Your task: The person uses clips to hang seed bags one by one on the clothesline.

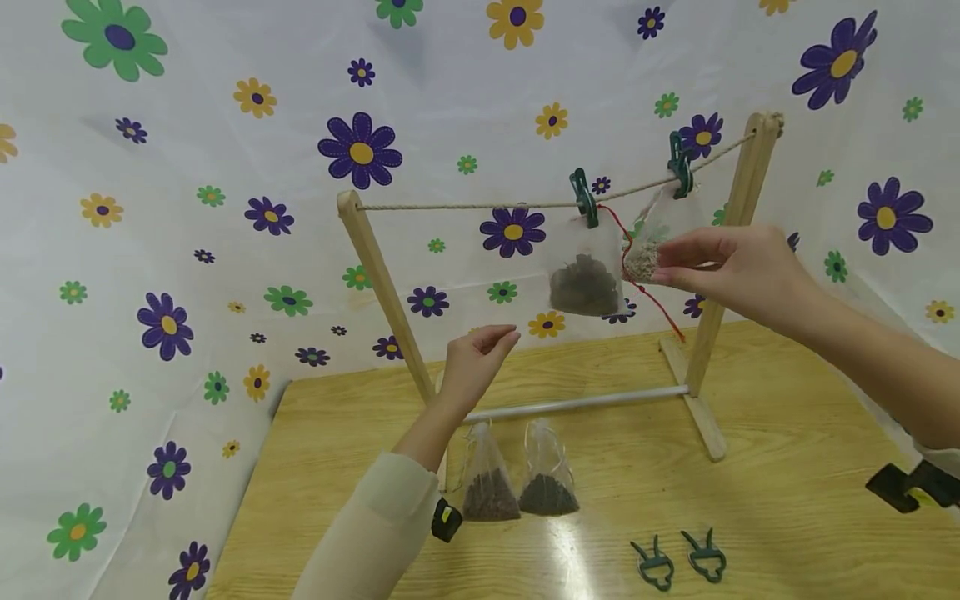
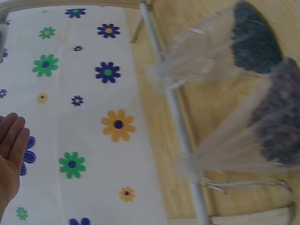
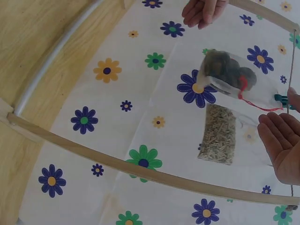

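Observation:
A see-through bag of pale chopped bits hangs from the rope by a green clip. My right hand is raised in front of this bag, overlapping its lower part in the head view. In the right wrist view, the same hand's fingers extend near the rope and hold nothing. Beside it hangs a bag of dark lumps with a red cord, under another green clip. My left hand hovers left of the bags, empty, thumb near its fingertips.
A wooden frame with a white lower bar carries the rope. Two sheer drawstring pouches, one brownish and one blackish, lie on the table. Two green clips lie near its front. Flowered cloth hangs behind.

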Available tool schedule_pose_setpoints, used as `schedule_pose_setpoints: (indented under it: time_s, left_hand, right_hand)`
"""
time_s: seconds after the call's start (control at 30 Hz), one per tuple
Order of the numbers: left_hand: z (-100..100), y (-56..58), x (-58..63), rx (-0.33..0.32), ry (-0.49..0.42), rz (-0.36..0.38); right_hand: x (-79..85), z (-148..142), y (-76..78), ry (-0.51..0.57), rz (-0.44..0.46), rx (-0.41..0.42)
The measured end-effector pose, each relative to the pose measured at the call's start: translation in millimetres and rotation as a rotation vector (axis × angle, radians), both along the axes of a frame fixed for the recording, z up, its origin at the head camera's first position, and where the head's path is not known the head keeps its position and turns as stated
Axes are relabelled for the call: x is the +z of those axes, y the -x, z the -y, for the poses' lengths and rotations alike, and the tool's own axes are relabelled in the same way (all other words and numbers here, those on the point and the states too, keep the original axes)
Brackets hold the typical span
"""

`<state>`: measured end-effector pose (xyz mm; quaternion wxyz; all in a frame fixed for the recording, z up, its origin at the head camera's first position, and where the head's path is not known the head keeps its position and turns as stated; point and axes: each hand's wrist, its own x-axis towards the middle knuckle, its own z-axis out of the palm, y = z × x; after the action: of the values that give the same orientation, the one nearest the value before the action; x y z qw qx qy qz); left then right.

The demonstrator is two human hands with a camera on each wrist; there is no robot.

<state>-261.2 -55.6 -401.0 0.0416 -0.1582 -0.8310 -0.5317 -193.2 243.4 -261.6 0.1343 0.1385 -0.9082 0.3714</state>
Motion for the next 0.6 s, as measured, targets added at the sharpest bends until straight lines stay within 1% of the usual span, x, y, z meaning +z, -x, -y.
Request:
schedule_pose_setpoints:
  time_s: [0.13,0.3,0.4,0.5,0.6]
  left_hand:
    - [11.1,-3.9,-21.9,-0.015,0.019,0.083]
    - [21.8,-8.1,-45.1,-0.026,-0.014,0.172]
    - [26.0,-11.8,-58.0,-0.042,-0.006,0.237]
    - [27.3,-15.4,-70.4,-0.062,0.022,0.306]
    - [25.5,-19.5,-83.3,-0.079,0.028,0.350]
  right_hand:
    - [-21.5,-6.2,-4.9,-0.024,0.006,0.008]
    - [-52.1,-12.3,-12.1,-0.077,-0.022,0.047]
    - [-70.7,-14.0,-17.9,-0.119,0.008,0.063]
    - [-89.1,-13.9,-24.7,-0.132,0.083,0.067]
    - [-109.2,-12.9,-28.6,-0.153,0.124,0.070]
